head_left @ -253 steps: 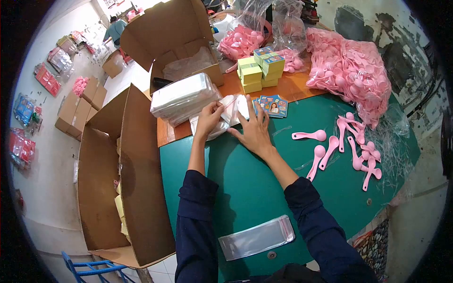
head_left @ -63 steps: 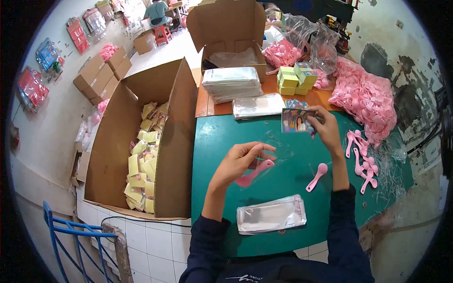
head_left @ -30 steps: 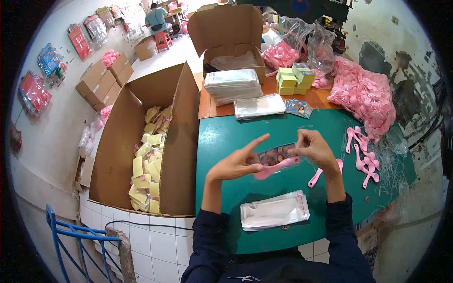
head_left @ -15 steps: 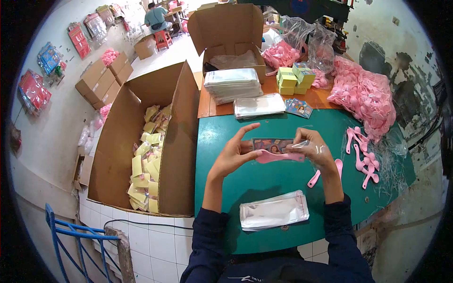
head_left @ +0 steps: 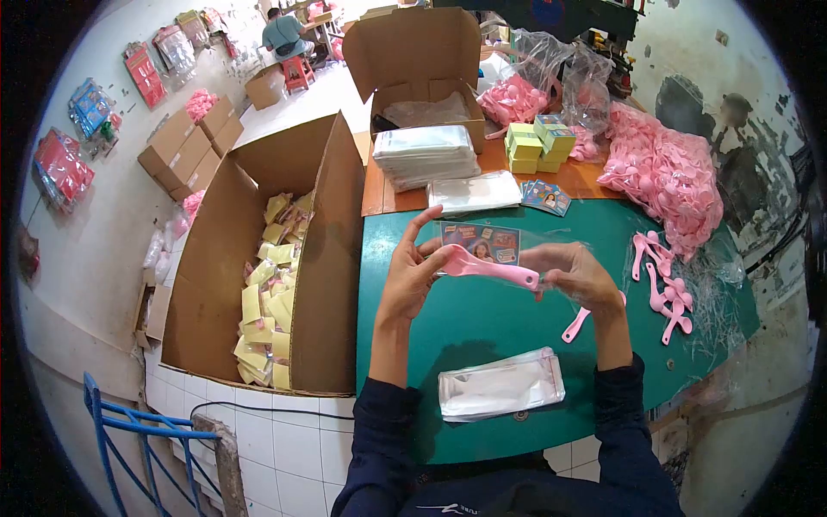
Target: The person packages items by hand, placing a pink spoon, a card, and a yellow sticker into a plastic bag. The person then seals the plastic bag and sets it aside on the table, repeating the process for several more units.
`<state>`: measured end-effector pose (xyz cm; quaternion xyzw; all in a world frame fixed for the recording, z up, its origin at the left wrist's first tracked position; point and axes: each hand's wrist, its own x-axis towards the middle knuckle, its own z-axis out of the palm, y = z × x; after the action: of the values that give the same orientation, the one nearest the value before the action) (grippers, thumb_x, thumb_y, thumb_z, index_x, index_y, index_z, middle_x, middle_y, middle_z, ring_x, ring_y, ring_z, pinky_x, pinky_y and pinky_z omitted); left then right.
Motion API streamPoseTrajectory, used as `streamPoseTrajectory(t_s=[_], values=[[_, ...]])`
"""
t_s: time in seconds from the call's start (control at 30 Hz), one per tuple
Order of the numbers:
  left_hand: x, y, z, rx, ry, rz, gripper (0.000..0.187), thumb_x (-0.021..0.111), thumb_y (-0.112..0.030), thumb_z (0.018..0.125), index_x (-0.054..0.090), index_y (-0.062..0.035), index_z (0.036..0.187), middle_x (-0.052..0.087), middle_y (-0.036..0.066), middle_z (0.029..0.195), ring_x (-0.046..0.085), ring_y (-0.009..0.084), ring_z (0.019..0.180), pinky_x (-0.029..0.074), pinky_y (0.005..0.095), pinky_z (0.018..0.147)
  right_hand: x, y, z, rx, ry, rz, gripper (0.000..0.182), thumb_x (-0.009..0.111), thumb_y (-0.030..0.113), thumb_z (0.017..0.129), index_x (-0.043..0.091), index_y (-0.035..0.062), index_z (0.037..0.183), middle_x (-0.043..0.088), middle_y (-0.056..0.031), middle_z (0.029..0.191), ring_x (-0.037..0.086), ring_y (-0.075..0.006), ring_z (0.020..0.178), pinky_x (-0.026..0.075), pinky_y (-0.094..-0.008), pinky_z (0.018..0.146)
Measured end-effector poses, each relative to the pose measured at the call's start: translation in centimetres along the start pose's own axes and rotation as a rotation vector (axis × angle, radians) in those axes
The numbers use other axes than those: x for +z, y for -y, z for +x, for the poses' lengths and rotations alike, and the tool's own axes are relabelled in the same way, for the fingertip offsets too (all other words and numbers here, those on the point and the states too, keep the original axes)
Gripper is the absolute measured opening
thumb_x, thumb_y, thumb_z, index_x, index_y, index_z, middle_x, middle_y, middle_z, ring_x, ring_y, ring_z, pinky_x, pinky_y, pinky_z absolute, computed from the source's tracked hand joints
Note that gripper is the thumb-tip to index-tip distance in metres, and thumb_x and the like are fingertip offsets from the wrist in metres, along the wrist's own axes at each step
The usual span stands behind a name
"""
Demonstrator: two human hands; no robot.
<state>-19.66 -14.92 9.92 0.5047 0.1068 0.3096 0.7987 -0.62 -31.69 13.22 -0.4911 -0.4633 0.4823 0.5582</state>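
Observation:
A clear plastic bag (head_left: pixel 438 227) is stretched between my hands above the green table, with a printed card (head_left: pixel 504 244) and a pink spoon (head_left: pixel 493 269) showing at it. My left hand (head_left: pixel 409 274) pinches its left end by the spoon's bowl, index finger pointing up. At the other end, the thumb and fingers of my right hand (head_left: pixel 575 274) close on the plastic near the spoon's handle tip. A stack of clear bags (head_left: pixel 501 385) lies on the table below my hands. Right of them rest several loose pink spoons (head_left: pixel 662 271), one partly hidden by my right wrist.
Left of the table stands a large carton (head_left: pixel 332 258) holding yellow-carded packets (head_left: pixel 267 314). Toward the back are bag stacks (head_left: pixel 426 153), yellow card bundles (head_left: pixel 538 145), loose cards (head_left: pixel 545 197) and a heap of bagged pink spoons (head_left: pixel 663 172). A person (head_left: pixel 284 34) sits far back.
The card and spoon have risen slightly and face me more fully. My right hand has shifted from the card's right part to the bag end by the spoon handle.

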Motion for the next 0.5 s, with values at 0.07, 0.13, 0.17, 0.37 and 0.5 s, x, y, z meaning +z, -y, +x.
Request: streamPoseTrajectory(t_s=[0.07, 0.13, 0.17, 0.37, 0.5], values=[[-0.1, 0.1, 0.0, 0.001, -0.001, -0.009, 0.06, 0.062, -0.004, 0.084, 0.032, -0.0082, 0.135, 0.064, 0.005, 0.087, 0.062, 0.0096, 0.078, 0.051, 0.0209, 0.067, 0.5, 0.2, -0.1, 0.018, -0.062, -0.096, 0.037, 0.066, 0.012, 0.079, 0.058, -0.0093, 0.108, 0.063, -0.0144, 0.089, 0.061, -0.0179, 0.073, 0.052, -0.0293, 0.063], [0.5, 0.2, -0.3, -0.019, -0.007, -0.068, 0.059, 0.062, -0.004, 0.084, 0.032, -0.0083, 0.135, 0.064, 0.004, 0.085, 0.062, 0.0089, 0.077, 0.051, 0.0206, 0.067, 0.7, -0.6, -0.1, 0.016, -0.063, -0.031, 0.037, 0.068, 0.017, 0.079, 0.061, -0.01, 0.103, 0.064, -0.0146, 0.088, 0.062, -0.0186, 0.072, 0.053, -0.0293, 0.061], [0.4, 0.4, -0.3, -0.03, 0.009, -0.07, 0.059, 0.061, -0.005, 0.084, 0.031, -0.0084, 0.135, 0.063, 0.005, 0.088, 0.061, 0.01, 0.079, 0.051, 0.0217, 0.068, 0.8, -0.9, -0.1, 0.017, -0.065, 0.002, 0.037, 0.069, 0.019, 0.078, 0.062, -0.0103, 0.1, 0.065, -0.0147, 0.087, 0.062, -0.019, 0.072, 0.053, -0.0293, 0.06], [-0.7, 5.2, 0.0, 0.122, -0.282, 0.385, 0.058, 0.056, -0.018, 0.09, 0.024, -0.0078, 0.137, 0.055, 0.015, 0.109, 0.057, 0.0181, 0.098, 0.05, 0.0301, 0.08, 2.1, -0.7, -0.2, -0.093, -0.366, -0.426, 0.025, 0.064, 0.011, 0.081, 0.065, -0.0057, 0.1, 0.067, -0.0147, 0.08, 0.065, -0.0189, 0.074, 0.052, -0.0278, 0.066], [-1.3, 7.4, -4.0, -0.344, -0.135, 0.06, 0.06, 0.046, -0.032, 0.095, 0.014, -0.0066, 0.139, 0.052, 0.023, 0.117, 0.055, 0.0251, 0.107, 0.048, 0.033, 0.086, 3.3, -5.4, -0.3, -0.425, -0.467, -0.98, 0.027, 0.065, 0.012, 0.08, 0.064, 0.001, 0.104, 0.065, -0.0166, 0.095, 0.064, -0.0261, 0.083, 0.051, -0.0305, 0.074]])
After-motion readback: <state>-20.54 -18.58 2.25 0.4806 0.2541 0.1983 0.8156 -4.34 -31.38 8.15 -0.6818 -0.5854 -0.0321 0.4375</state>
